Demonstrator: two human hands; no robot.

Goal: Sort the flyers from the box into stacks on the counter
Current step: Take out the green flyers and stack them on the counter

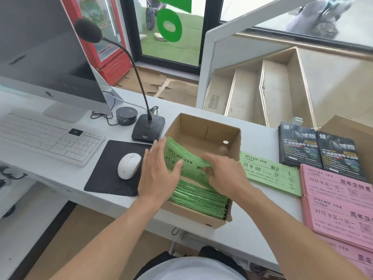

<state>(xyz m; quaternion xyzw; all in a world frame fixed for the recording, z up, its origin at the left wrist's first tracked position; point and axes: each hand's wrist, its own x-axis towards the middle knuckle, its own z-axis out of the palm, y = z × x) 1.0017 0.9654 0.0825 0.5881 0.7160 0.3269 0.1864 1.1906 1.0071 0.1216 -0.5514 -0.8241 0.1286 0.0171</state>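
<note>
Both forearms reach over the counter (252, 235) into the cardboard box (203, 126), where the left hand (159, 170) lies flat and released against a lifted bundle of green flyers (181, 158) that the right hand (224, 174) grips, above more green flyers packed beneath.

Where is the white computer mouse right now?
In the head view, the white computer mouse sits on the black mouse pad, left of the brown cardboard box, between the white keyboard and the left hand.
</note>
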